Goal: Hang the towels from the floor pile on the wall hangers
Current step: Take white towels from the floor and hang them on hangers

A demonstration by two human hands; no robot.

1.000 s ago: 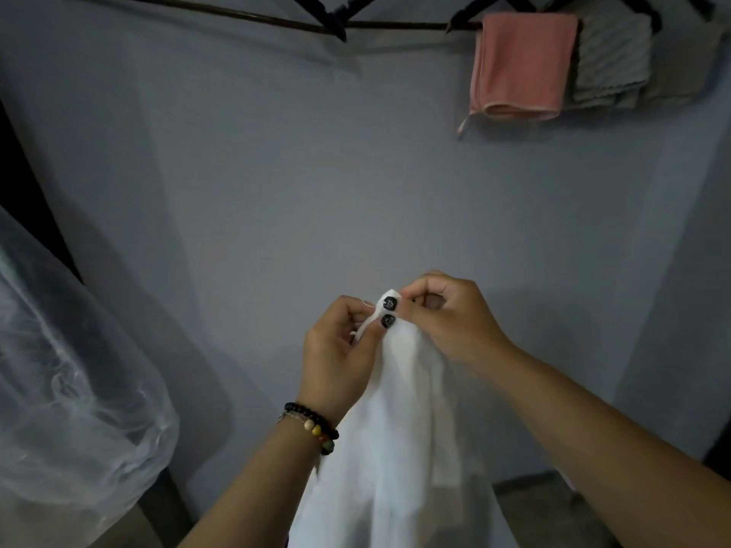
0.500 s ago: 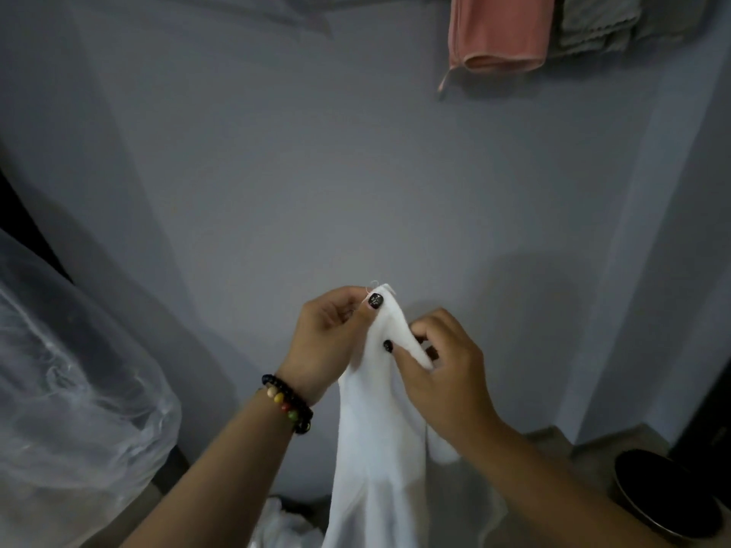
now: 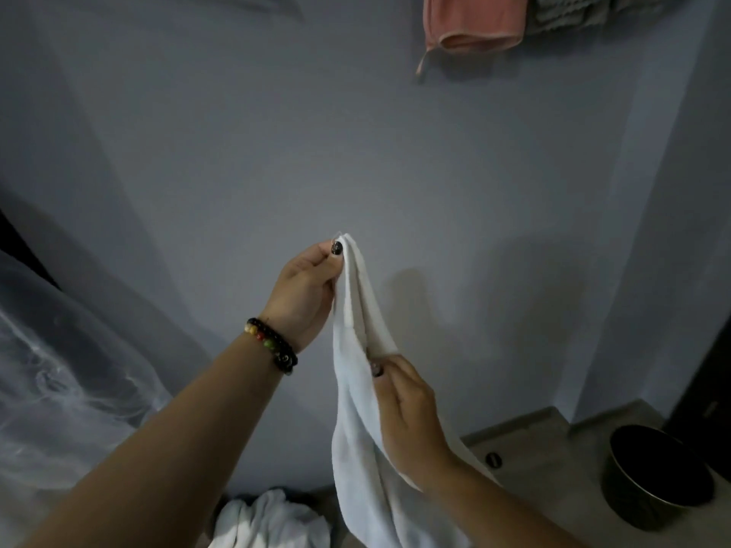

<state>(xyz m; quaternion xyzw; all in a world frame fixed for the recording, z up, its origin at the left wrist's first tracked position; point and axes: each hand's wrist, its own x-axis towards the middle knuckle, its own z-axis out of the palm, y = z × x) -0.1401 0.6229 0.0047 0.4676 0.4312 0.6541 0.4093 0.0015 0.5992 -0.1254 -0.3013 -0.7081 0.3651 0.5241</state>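
Note:
A white towel (image 3: 356, 409) hangs down in front of the grey wall. My left hand (image 3: 304, 290) pinches its top corner between thumb and fingers. My right hand (image 3: 407, 413) pinches an edge of the same towel lower down and to the right. A heap of white towels (image 3: 269, 520) lies on the floor below my left forearm. At the top right a pink towel (image 3: 472, 21) and a grey towel (image 3: 569, 11) hang on the wall; their hangers are out of the picture.
A clear plastic sheet (image 3: 59, 369) bulges in at the left. A dark round bin (image 3: 656, 476) stands on the floor at the lower right, beside a dark door edge (image 3: 708, 381). The wall turns a corner at the right.
My right hand has slid down the towel's edge, away from the left hand that still holds the corner. The view has tipped down, so the hanging towels sit higher and the floor heap shows.

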